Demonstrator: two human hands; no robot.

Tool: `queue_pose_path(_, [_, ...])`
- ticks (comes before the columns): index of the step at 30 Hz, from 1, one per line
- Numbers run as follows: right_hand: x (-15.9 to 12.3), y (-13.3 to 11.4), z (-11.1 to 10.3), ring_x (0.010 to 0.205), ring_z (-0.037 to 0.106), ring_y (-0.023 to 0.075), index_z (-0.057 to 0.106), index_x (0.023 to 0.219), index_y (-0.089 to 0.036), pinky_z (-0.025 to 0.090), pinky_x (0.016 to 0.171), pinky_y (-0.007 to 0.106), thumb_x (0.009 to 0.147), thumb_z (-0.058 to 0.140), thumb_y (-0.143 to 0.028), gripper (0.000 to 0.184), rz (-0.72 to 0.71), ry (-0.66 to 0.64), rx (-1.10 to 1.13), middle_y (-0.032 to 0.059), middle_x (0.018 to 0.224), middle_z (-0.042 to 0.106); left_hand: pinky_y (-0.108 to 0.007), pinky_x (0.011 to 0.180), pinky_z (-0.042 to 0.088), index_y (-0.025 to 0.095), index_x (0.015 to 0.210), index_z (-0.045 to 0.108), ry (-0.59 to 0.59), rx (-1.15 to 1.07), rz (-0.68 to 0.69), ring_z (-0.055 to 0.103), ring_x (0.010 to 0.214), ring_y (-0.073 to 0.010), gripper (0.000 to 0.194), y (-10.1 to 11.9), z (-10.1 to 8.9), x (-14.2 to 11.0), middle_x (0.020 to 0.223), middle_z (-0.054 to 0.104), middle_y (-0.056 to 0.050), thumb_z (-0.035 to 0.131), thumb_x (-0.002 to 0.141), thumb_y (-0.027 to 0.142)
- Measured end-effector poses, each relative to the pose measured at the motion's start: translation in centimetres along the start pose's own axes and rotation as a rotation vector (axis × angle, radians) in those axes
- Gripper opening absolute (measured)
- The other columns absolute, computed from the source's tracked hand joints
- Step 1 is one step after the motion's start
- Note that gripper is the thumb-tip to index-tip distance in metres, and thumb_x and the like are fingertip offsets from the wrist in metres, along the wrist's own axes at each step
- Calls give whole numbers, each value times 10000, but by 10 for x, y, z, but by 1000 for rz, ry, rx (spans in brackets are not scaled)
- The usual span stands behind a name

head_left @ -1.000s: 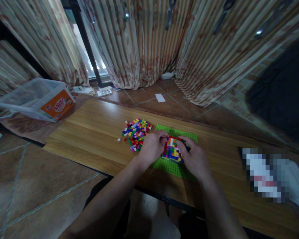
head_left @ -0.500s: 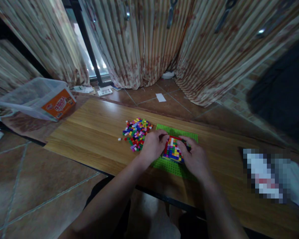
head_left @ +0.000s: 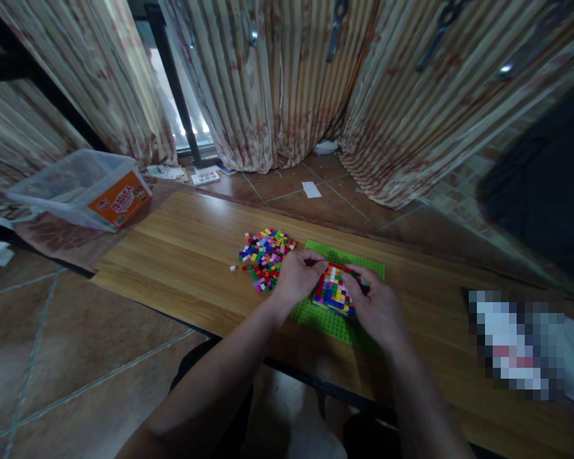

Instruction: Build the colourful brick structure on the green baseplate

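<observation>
A block of small multicoloured toy bricks (head_left: 335, 290) with a red far edge sits on a green studded baseplate (head_left: 323, 323). My left hand (head_left: 299, 275) is closed, thumb and fingertips pressed together at the far left corner of the brick block; anything between them is hidden. Round the right side of the block curves my right hand (head_left: 377, 301), fingers on its far edge and thumb over its top. Beside my left hand lies a heap of loose toy bricks (head_left: 266, 250), partly covered by that hand.
The wooden table (head_left: 186, 248) runs across the view. A clear plastic bin (head_left: 76, 204) with an orange label stands at the far left. At the table's right lies a blurred-out package (head_left: 507, 341). Striped curtains (head_left: 296, 95) hang behind, and a white paper (head_left: 310, 189) is on the floor.
The whole view has shifted slightly to the right through head movement. Both hands stay at the brick block in nearly the same pose.
</observation>
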State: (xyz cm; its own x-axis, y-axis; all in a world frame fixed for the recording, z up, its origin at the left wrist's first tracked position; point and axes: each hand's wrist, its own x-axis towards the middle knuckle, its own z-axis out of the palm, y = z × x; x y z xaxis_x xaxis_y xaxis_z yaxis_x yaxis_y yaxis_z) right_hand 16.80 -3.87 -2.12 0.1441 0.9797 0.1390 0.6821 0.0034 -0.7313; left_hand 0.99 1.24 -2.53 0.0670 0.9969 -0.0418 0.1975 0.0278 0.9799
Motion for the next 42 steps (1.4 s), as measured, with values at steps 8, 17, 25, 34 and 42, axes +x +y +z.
queue_pose_path(8, [0,8,1,902,678,271,689,1170,-176,519,792,408,873,468,-642,594,46,-23,-48,137,1061,720,-229,650,505,137,802,743,4,9,8,639,682,-129,122,1,0,-7,772,737,-36,633,818,187])
queue_pose_path(17, [2,15,-1,811,697,262,708,1128,-215,538,719,382,856,510,-657,555,37,-37,-30,89,901,741,-254,763,520,178,878,753,68,346,130,683,805,-159,237,1,-43,-2,865,761,-34,522,849,133])
queue_pose_path(25, [3,18,-3,756,704,257,701,1161,-208,538,668,367,834,532,-669,590,84,-86,9,80,860,744,-281,745,486,194,855,765,185,737,-100,666,790,-198,212,-7,-137,4,782,738,-51,615,731,111])
queue_pose_path(34, [7,19,-7,730,702,237,714,1155,-226,538,625,343,830,560,-638,547,40,-117,3,75,906,749,-253,709,456,188,986,746,134,818,-18,652,774,-176,230,-20,-143,8,844,735,-63,581,827,199])
queue_pose_path(42, [7,19,-8,748,713,244,698,1199,-221,556,640,348,826,543,-650,589,116,-164,-5,78,918,753,-280,878,489,243,1092,739,181,939,-5,663,1001,-211,296,-17,-128,14,1044,719,-81,526,887,250])
